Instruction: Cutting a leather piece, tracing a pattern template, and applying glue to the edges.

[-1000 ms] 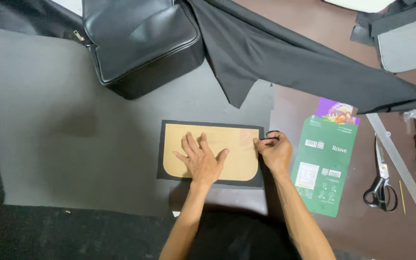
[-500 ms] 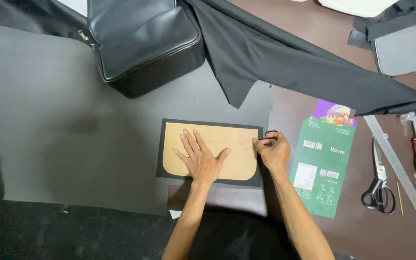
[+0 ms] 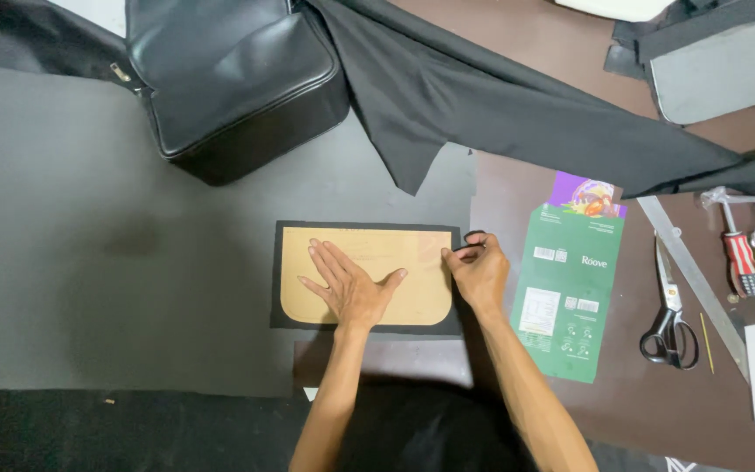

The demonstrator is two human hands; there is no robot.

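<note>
A tan cardboard template (image 3: 412, 262) with rounded lower corners lies on a black rectangular piece (image 3: 280, 273) on a large dark grey sheet (image 3: 133, 262). My left hand (image 3: 349, 284) presses flat on the template, fingers spread. My right hand (image 3: 478, 269) sits at the template's right edge, fingers pinched around a small dark tool whose kind I cannot make out, its tip touching the upper right corner.
A black leather bag (image 3: 233, 74) stands at the back. Black fabric (image 3: 517, 105) drapes across the top right. A flattened green carton (image 3: 570, 284) lies right of my hand. Further right are scissors (image 3: 670, 315), a metal ruler (image 3: 701, 280) and a red-handled tool (image 3: 743, 258).
Both hands stay on the template; my right hand has barely shifted at the upper right corner. The view has drifted slightly.
</note>
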